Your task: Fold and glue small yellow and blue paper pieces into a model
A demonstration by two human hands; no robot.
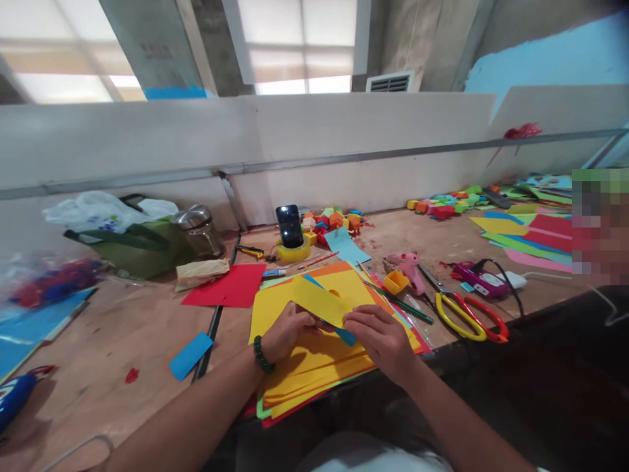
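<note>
My left hand (289,329), with a dark green bead bracelet at the wrist, is closed on the left part of a yellow paper strip (319,299). The fingers of my right hand (381,337) pinch the strip's right end. A blue paper strip (346,337) shows from under the yellow one, crossing it. Both hands are just above a stack of yellow sheets (289,380), with green and red edges showing below. Whatever lies beneath my left fingertips is hidden.
Red sheet (238,285) and blue card (190,356) lie left. Phone (289,226) stands behind on a tape roll (293,250). Right are a pink glue gun (411,270), yellow-and-red-handled scissors (462,316), a green pencil (405,306) and purple device (480,280). A blurred person is far right.
</note>
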